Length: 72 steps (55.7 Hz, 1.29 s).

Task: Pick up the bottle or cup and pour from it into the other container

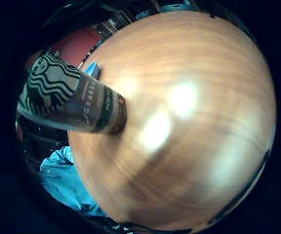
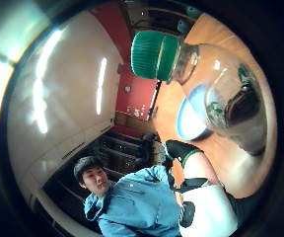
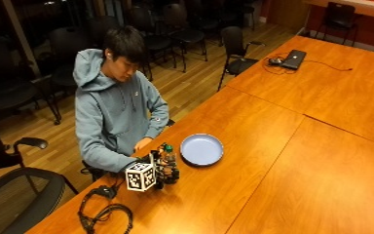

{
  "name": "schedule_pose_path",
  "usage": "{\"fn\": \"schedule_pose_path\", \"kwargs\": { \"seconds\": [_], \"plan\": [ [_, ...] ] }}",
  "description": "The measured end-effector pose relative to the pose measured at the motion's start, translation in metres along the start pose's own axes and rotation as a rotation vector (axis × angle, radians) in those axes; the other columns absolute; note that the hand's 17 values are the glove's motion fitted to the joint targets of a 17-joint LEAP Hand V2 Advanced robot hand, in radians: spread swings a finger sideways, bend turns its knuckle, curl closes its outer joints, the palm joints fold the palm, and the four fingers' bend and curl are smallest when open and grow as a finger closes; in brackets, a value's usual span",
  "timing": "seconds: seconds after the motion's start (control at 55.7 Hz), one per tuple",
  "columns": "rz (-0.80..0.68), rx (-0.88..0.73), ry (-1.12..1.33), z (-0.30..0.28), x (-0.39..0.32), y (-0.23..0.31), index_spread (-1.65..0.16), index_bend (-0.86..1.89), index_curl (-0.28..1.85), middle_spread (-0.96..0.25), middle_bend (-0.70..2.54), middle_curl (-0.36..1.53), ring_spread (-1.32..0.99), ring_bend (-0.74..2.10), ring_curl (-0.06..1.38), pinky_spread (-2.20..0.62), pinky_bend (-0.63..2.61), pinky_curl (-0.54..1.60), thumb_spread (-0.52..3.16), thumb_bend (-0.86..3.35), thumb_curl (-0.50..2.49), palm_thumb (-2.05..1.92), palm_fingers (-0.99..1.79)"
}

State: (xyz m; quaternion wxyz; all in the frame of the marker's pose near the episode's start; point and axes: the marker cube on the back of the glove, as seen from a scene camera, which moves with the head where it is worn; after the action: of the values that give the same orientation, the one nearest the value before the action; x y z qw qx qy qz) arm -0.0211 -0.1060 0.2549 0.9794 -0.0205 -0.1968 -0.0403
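Standing upright on the wooden counter (image 3: 284, 161), a clear glass bottle with a green screw cap (image 3: 167, 158) sits just beside the shallow round blue plate (image 3: 202, 149), close to the counter edge nearest the person in the grey-blue hoodie (image 3: 112, 112). Gloved right hand (image 3: 163, 170) is at the bottle, low on its body; from the outside view cannot tell whether the fingers are wrapped round it or only touching. Thumb-side palm view: bottle fills much of the view, cap on, plate visible past its glass, so the palm is close against it. Little-finger-side view: a paper cup sleeve with a green-and-white logo (image 1: 70, 95) juts beside the counter's bare wood. Bare hand hangs near the counter edge, apart from the bottle. Broad open counter stretches beyond the plate, away from the person.
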Motion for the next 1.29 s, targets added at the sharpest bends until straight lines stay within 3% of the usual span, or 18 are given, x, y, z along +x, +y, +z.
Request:
{"fn": "schedule_pose_path", "kwargs": {
  "seconds": [0.144, 0.251, 0.269, 0.323, 0.646, 1.077, 1.292],
  "plan": [
    [-0.025, 0.104, -0.111, 0.022, 0.001, -0.011, -0.34, 0.12, 0.13, 0.1, 0.22, 0.33, 0.15, 0.64, 0.3, 0.25, 0.83, 0.29, 0.83, -0.01, 0.41, 0.76, 0.27],
    [-0.027, 0.181, -0.174, 0.032, -0.002, -0.019, -0.28, 0.23, 0.2, 0.09, 0.05, 0.26, 0.08, 0.76, 0.34, 0.18, 0.87, 0.3, 0.78, 0.0, 0.43, 0.86, 0.52],
    [-0.025, 0.186, -0.179, 0.034, -0.002, -0.019, -0.26, 0.19, 0.2, 0.06, 0.36, 0.35, 0.05, 0.69, 0.31, 0.15, 0.77, 0.27, 0.77, 0.01, 0.44, 0.9, 0.73],
    [-0.017, 0.193, -0.19, 0.039, -0.003, -0.021, -0.21, 0.23, 0.23, 0.03, 0.46, 0.38, -0.01, 0.64, 0.31, 0.09, 0.65, 0.24, 0.74, 0.03, 0.46, 0.97, 0.94],
    [-0.029, 0.074, -0.016, 0.051, -0.04, -0.045, -0.12, 0.14, 0.32, -0.04, 0.36, 0.43, -0.13, 0.56, 0.38, -0.12, 0.54, 0.28, 0.43, -0.03, 0.57, 1.09, 1.1],
    [0.002, -0.294, 0.908, 0.056, -0.129, -0.109, -0.11, 0.13, 0.34, -0.06, 0.32, 0.48, -0.15, 0.52, 0.43, -0.15, 0.52, 0.34, 0.3, -0.04, 0.64, 1.09, 1.12],
    [0.038, -0.555, 1.477, 0.114, -0.144, -0.133, -0.1, 0.13, 0.34, -0.06, 0.31, 0.49, -0.15, 0.51, 0.44, -0.15, 0.51, 0.35, 0.28, -0.04, 0.65, 1.08, 1.13]
  ]
}}
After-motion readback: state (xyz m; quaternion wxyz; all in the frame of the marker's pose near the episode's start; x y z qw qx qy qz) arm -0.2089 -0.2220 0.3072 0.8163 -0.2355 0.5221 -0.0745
